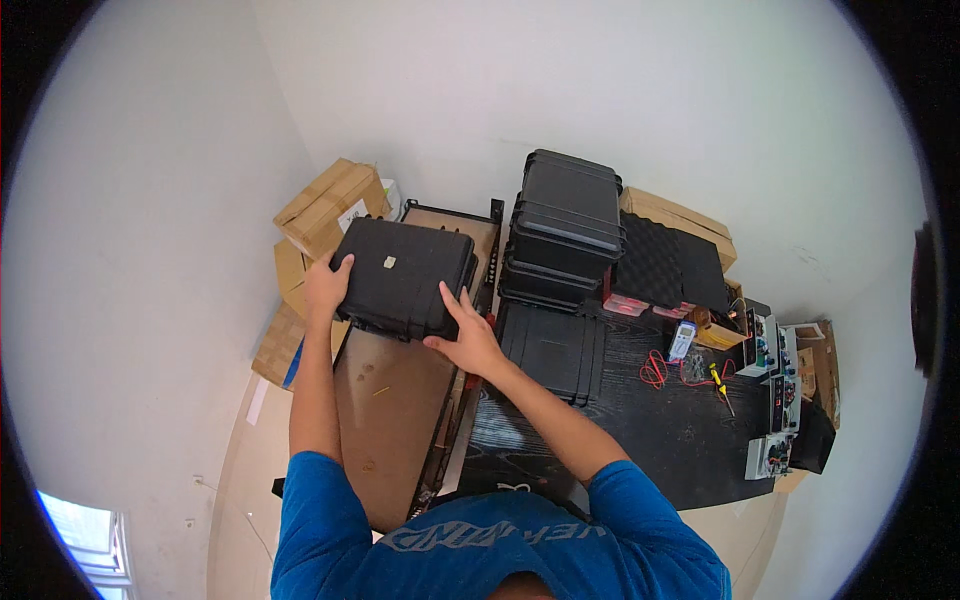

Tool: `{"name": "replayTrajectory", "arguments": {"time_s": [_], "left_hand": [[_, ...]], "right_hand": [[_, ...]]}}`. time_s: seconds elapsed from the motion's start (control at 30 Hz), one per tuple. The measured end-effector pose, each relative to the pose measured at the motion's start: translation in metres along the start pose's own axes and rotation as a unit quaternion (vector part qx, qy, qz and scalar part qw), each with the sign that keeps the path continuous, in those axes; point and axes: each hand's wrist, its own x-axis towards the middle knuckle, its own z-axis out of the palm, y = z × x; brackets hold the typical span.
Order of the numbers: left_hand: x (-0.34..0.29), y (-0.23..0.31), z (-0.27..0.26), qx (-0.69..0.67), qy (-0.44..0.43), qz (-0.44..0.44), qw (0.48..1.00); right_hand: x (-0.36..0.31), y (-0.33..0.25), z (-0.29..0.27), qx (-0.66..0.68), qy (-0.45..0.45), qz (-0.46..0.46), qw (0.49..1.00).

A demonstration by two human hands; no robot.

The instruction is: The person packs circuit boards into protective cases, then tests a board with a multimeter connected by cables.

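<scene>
A black hard plastic case (405, 262) with a small pale sticker on its lid is between my hands. It is over the far part of a brown-topped rack (390, 400); I cannot tell whether it rests on the top or is lifted off it. My left hand (325, 284) grips the case's left edge, thumb on the lid. My right hand (470, 337) holds its near right corner, fingers along the right side. Right of the rack, a stack of similar black cases (570, 195) stands on a black table, with a flat black case (550, 350) in front of it.
Cardboard boxes (330, 205) are piled left of the rack. The black table (670, 440) carries a multimeter (682, 341) with red leads, a yellow-handled tool (718, 380), dark foam sheets (648, 262) and several electronic modules (780, 400). White walls enclose the corner.
</scene>
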Motion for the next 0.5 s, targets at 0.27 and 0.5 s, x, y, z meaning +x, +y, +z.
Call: {"name": "replayTrajectory", "arguments": {"time_s": [0.27,0.5], "left_hand": [[0.039,-0.002,0.022,0.004,0.013,-0.004,1.000],[0.022,0.005,0.024,-0.094,0.079,0.118,0.985]], "right_hand": [[0.026,0.005,-0.008,-0.055,0.003,-0.004,0.998],[0.025,0.010,-0.012,-0.067,0.000,-0.006,0.998]]}}
